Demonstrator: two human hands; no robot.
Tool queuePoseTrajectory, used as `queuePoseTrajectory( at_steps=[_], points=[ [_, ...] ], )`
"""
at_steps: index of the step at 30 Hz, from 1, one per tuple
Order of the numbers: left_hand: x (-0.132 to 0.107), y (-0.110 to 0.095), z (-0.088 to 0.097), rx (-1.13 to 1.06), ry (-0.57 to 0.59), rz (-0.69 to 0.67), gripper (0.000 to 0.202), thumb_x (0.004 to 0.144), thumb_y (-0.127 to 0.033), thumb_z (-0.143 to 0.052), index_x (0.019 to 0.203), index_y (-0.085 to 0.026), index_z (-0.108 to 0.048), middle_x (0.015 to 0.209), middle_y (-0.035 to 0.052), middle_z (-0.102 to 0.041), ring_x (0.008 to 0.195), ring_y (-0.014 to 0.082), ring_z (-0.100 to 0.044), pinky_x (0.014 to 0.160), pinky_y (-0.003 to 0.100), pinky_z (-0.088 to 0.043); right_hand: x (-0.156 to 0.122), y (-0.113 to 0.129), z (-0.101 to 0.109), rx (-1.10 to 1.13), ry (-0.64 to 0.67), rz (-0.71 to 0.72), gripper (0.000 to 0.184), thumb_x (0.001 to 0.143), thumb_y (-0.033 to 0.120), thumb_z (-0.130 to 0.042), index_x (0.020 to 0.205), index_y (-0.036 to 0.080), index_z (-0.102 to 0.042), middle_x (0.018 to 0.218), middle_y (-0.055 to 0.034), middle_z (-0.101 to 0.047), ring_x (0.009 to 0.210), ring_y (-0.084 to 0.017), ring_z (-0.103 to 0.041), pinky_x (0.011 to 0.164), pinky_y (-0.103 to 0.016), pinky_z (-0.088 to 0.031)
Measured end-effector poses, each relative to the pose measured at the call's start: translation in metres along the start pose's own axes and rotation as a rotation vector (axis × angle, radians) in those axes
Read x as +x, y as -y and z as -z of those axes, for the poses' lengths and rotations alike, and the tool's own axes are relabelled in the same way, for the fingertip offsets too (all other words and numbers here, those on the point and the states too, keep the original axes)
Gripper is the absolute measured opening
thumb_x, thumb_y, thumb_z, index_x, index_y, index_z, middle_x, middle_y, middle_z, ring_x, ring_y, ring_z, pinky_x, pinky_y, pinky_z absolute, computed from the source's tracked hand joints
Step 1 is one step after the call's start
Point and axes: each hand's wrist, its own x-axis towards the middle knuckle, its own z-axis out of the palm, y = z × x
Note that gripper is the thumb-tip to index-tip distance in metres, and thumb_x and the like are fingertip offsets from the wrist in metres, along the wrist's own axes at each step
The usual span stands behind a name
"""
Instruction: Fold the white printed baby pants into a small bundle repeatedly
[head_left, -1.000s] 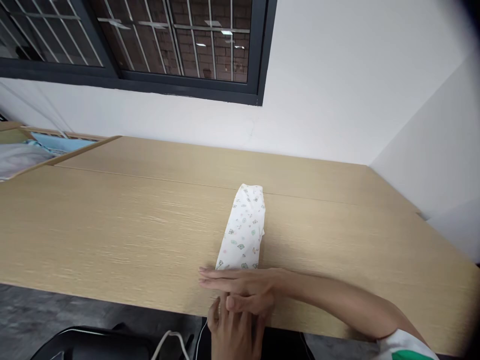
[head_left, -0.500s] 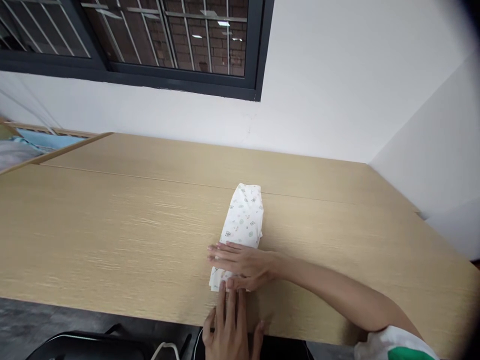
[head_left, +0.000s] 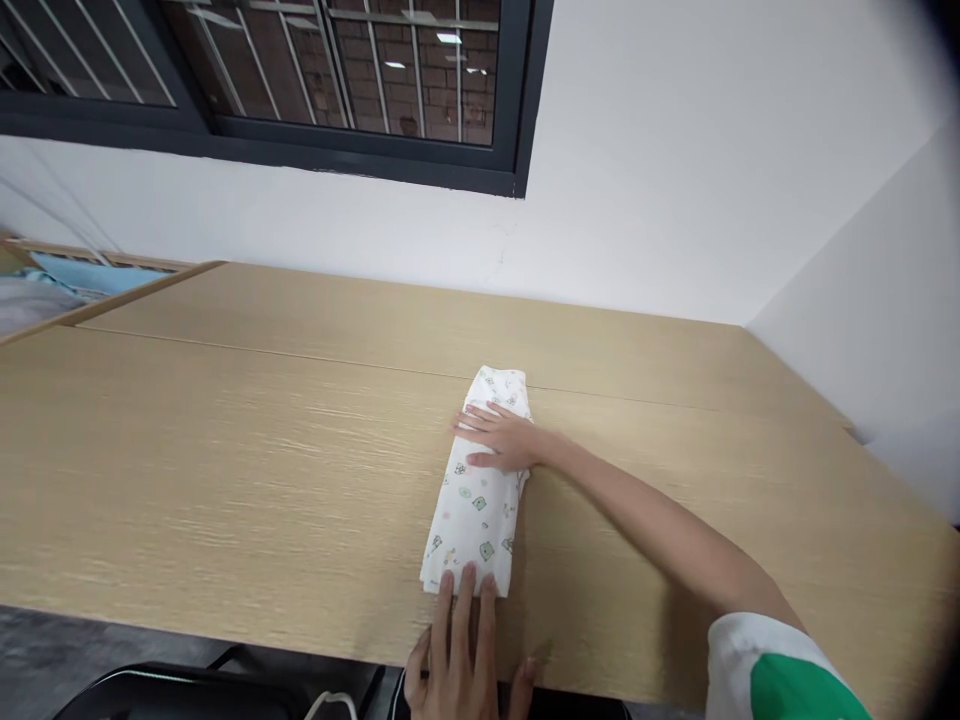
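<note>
A folded white cloth [head_left: 476, 510] with a small green and grey print lies flat on the wooden table [head_left: 262, 480] as a long narrow strip, its near end close to the table's front edge. My right hand [head_left: 502, 438] rests palm down across its upper part, fingers stretched to the left and slightly spread. At the near end, my left hand [head_left: 461, 660] has its fingertips laid on the cloth's edge, fingers extended and the thumb out to the right. Part of the left hand is cut off by the bottom of the view.
A dark-framed window [head_left: 360, 90] with bars sits in the white wall [head_left: 637, 180] behind the table. Beyond the table's left end is light blue bedding [head_left: 97, 275]. A black chair [head_left: 165, 690] and a white cable [head_left: 334, 703] are below the front edge.
My right hand has slid away from me along the cloth, from its near part to its upper part. My left hand has stayed at the near end.
</note>
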Motion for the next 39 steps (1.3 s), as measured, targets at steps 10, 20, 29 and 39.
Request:
queuePoseTrajectory(
  at_steps=[10, 20, 29, 39],
  points=[
    [0.004, 0.002, 0.009, 0.026, -0.019, -0.081, 0.077, 0.09, -0.039, -0.058, 0.16, -0.017, -0.034, 0.152, 0.0138, -0.054, 0.136, 0.0314, -0.052, 0.094, 0.045, -0.038, 0.018, -0.078, 0.014, -0.084, 0.035, -0.184, 0.065, 0.108, 0.057, -0.02, 0.164, 0.024, -0.027, 0.17, -0.0062, -0.017, 0.158, -0.027, -0.011, 0.128, -0.053, -0.006],
    [0.003, -0.006, 0.019, -0.03, 0.088, -0.01, 0.077, 0.094, -0.035, -0.056, 0.163, -0.018, -0.027, 0.159, 0.0144, -0.045, 0.144, 0.0354, -0.044, 0.102, 0.049, -0.035, 0.025, -0.096, 0.019, -0.135, -0.007, -0.219, 0.064, 0.107, 0.056, -0.02, 0.163, 0.026, -0.029, 0.17, -0.0027, -0.019, 0.157, -0.027, -0.015, 0.128, -0.053, -0.013],
    [0.006, -0.011, 0.022, -0.019, 0.104, 0.008, 0.082, 0.095, -0.033, -0.055, 0.165, -0.019, -0.016, 0.16, 0.0155, -0.043, 0.145, 0.0363, -0.043, 0.102, 0.049, -0.037, 0.026, -0.057, 0.035, -0.288, -0.146, -0.24, 0.063, 0.104, 0.046, -0.042, 0.157, 0.014, -0.037, 0.168, -0.014, -0.026, 0.156, -0.031, -0.022, 0.127, -0.052, -0.018],
    [0.003, 0.002, 0.016, -0.004, 0.073, -0.065, 0.08, 0.093, -0.036, -0.059, 0.163, -0.018, -0.025, 0.159, 0.0148, -0.046, 0.143, 0.0332, -0.045, 0.099, 0.046, -0.038, 0.004, -0.025, 0.016, -0.047, -0.06, -0.422, 0.061, 0.106, 0.047, -0.034, 0.157, 0.013, -0.038, 0.168, -0.0188, -0.024, 0.155, -0.035, -0.023, 0.123, -0.054, -0.025]
  ],
)
